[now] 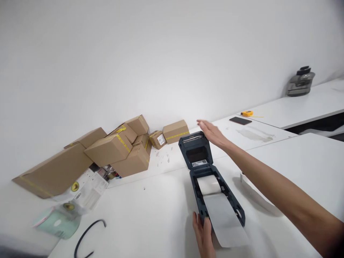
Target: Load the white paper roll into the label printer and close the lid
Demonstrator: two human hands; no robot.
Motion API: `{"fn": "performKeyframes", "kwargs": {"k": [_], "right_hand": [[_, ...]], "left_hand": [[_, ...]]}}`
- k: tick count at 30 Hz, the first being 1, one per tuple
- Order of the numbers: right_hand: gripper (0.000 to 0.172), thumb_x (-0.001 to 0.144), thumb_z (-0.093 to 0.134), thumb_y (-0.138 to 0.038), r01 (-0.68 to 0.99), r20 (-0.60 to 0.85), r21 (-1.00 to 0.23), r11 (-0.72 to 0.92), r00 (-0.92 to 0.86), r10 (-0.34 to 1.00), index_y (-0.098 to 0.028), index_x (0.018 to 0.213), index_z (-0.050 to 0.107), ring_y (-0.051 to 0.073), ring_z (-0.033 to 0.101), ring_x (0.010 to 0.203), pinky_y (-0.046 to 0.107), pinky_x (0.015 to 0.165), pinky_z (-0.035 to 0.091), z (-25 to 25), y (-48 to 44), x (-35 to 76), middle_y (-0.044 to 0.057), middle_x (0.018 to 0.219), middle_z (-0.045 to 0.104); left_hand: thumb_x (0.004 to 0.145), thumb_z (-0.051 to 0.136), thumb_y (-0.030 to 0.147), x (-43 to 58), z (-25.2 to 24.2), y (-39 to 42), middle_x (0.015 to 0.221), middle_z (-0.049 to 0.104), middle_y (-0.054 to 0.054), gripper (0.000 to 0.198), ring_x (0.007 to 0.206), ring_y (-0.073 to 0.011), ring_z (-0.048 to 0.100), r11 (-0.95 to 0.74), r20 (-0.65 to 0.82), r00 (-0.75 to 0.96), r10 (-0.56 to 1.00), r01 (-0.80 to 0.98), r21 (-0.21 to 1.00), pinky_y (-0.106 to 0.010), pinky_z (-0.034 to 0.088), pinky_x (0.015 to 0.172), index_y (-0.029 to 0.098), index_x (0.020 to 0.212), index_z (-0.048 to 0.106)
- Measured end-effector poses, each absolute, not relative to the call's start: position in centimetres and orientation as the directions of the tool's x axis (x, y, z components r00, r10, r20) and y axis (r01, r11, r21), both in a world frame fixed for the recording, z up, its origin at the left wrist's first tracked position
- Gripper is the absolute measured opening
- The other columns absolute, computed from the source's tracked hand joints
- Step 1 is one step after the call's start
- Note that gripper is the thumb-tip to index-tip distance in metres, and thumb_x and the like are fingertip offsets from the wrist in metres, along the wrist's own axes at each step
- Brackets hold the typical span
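Note:
A dark blue label printer (193, 190) stands on the white table with its lid (195, 152) raised. Inside it lies a white paper roll (209, 185), and a strip of paper (224, 218) runs from the roll over the printer's near end. My left hand (203, 234) touches the printer's near left side, thumb and fingers apart around its edge. At the lid's upper right edge is my right hand (212, 133), its fingers stretched out and the palm by the lid.
Cardboard boxes (107, 148) are piled at the left by the wall. A phone (240, 120), a yellow tape measure (247, 113) and a bottle (300, 84) are at the back right. A black cable (87, 231) lies front left; a curled white strip (258, 197) is under my right forearm.

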State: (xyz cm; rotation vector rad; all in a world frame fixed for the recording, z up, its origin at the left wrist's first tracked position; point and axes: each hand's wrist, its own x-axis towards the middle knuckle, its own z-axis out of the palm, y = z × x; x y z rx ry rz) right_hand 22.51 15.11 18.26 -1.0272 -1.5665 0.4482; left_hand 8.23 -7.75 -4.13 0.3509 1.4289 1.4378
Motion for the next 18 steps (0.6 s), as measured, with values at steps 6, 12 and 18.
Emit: {"fn": "performKeyframes", "kwargs": {"k": [6, 12, 18], "right_hand": [[0.035, 0.097, 0.041, -0.045, 0.266, 0.537, -0.799, 0.539, -0.086, 0.839, -0.025, 0.103, 0.07, 0.025, 0.063, 0.107, 0.041, 0.095, 0.048, 14.8, 12.0, 22.6, 0.004, 0.112, 0.071], [0.024, 0.095, 0.052, -0.039, 0.149, 0.575, -0.787, 0.599, -0.173, 0.8, -0.032, 0.115, 0.064, 0.028, 0.044, 0.136, 0.046, 0.109, 0.04, 6.4, 0.9, 24.6, 0.005, 0.138, 0.057], [0.024, 0.097, 0.049, -0.039, 0.237, 0.529, -0.821, 0.519, -0.028, 0.848, -0.034, 0.101, 0.072, 0.031, 0.047, 0.134, 0.057, 0.111, 0.035, 0.1, -3.2, 23.9, 0.004, 0.121, 0.069]], "left_hand": [[0.076, 0.059, 0.063, 6.0, -3.3, -9.7, 0.152, 0.041, -0.017, 0.083, 0.143, -0.0327, 0.036, 0.198, -0.407, -0.533, 0.741, -0.406, 0.892, -0.036, 0.052, 0.098, 0.019, 0.143, 0.037], [0.089, 0.049, 0.058, 5.3, 2.3, -7.9, 0.151, 0.045, -0.008, 0.06, 0.142, -0.0242, 0.039, -0.061, -0.092, -0.573, 0.814, -0.243, 0.968, -0.029, 0.044, 0.108, 0.021, 0.136, 0.05], [0.09, 0.054, 0.055, 8.2, 3.9, -6.0, 0.156, 0.039, -0.003, 0.062, 0.142, -0.0211, 0.038, 0.037, -0.155, -0.404, 0.902, -0.285, 0.958, -0.026, 0.04, 0.109, 0.026, 0.143, 0.043]]}}
